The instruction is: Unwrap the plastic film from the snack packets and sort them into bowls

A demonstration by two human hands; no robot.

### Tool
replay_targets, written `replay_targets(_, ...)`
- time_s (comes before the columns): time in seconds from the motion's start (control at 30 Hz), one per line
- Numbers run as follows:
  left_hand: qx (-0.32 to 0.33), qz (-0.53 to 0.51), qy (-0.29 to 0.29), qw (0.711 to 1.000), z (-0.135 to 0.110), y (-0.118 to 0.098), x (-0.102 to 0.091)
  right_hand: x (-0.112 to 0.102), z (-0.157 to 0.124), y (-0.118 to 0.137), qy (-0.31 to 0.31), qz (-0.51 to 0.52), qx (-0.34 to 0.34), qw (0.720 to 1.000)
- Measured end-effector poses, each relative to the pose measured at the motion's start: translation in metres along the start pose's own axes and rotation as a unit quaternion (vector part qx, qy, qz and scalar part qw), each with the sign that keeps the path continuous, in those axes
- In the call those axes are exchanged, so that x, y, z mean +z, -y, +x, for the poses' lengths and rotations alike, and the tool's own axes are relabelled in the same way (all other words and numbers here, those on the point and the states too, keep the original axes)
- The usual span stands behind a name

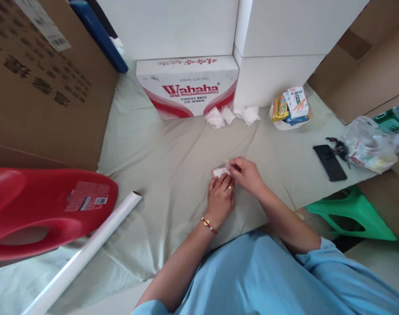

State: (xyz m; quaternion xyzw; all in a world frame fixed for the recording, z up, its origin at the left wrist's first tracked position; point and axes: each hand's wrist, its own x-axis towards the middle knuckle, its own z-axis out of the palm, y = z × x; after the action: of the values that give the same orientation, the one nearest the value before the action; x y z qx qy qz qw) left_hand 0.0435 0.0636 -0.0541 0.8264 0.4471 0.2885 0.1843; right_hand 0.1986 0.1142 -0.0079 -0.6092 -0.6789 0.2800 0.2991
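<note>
Head view: we see small packet (220, 172) on cloth-covered surface (186, 151), well apart from Wahaha box (191, 92). Our left hand (221, 197) lays extended fingers over near edge; we cannot tell grip. Our right hand (247, 174) pinches right end, fingers nearly closed.

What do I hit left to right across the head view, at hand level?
Red container → white tube → left hand → right hand → black phone → plastic bag. Small packet unranked: it overlaps the hands.
</note>
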Motion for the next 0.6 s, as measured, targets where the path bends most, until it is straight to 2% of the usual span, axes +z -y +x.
replay_targets(0.07, -0.007, -0.067, -0.016, 0.998, -0.001, 0.008, -0.001, 0.015, 0.005, 0.013, 0.071, -0.049, -0.033, 0.996)
replay_targets(0.13, -0.037, -0.173, -0.051, 0.983, -0.003, 0.016, -0.005, 0.026, 0.006, 0.021, 0.119, -0.085, -0.058, 0.988)
replay_targets(0.23, -0.149, -0.323, -0.170, 0.919, -0.002, 0.029, -0.013, 0.032, 0.000, 0.027, 0.128, -0.110, -0.098, 0.981)
replay_targets(0.3, -0.222, -0.356, -0.261, 0.869, 0.001, 0.034, -0.018, 0.033, -0.010, 0.026, 0.128, -0.122, -0.122, 0.977)
replay_targets(0.37, -0.264, -0.350, -0.308, 0.845, 0.006, 0.038, -0.021, 0.034, -0.021, 0.023, 0.127, -0.145, -0.135, 0.972)
replay_targets(0.5, -0.283, -0.345, -0.304, 0.842, 0.011, 0.040, -0.023, 0.037, -0.036, 0.015, 0.115, -0.183, -0.144, 0.966)
replay_targets(0.6, -0.272, -0.372, -0.293, 0.838, 0.010, 0.039, -0.023, 0.038, -0.034, 0.012, 0.101, -0.193, -0.142, 0.966)
